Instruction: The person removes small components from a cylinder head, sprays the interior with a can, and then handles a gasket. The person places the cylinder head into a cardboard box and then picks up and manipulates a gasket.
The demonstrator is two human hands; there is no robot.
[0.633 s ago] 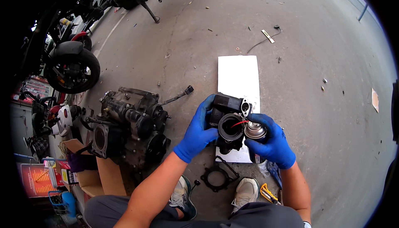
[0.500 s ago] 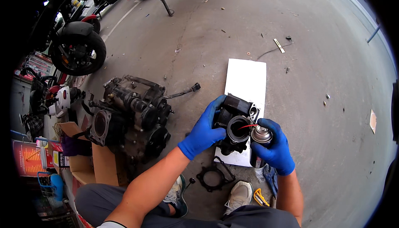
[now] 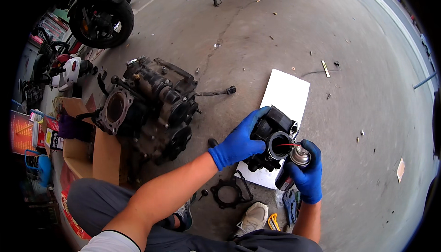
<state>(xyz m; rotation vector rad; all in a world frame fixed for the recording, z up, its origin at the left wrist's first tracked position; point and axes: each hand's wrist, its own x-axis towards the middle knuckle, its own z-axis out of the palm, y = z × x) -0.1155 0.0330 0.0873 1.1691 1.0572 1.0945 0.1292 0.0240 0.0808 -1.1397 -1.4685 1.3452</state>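
Observation:
My left hand [image 3: 242, 138], in a blue glove, grips a black engine part with a round bore [image 3: 280, 145] from its left side. The bore faces up, and a small silver flange shows on the part's right side. In my right hand [image 3: 307, 174], also blue-gloved, is an aerosol spray can [image 3: 301, 155] with a silver top. Its thin red straw [image 3: 288, 145] reaches left into the bore. Both are held over a white sheet [image 3: 285, 91] on the floor. Whether any spray comes out, I cannot tell.
A dirty engine [image 3: 161, 100] with an open cylinder lies at left beside an open cardboard box [image 3: 106, 153]. Near my shoes are a black gasket [image 3: 226, 194], blue-handled pliers [image 3: 290, 206] and a yellow-handled tool [image 3: 273, 222]. A motorcycle wheel [image 3: 103, 22] stands far left.
The view has shifted, so the floor and engine sit differently in it. The engine part has turned slightly, and the can is tilted more beside it. Both hands keep their holds.

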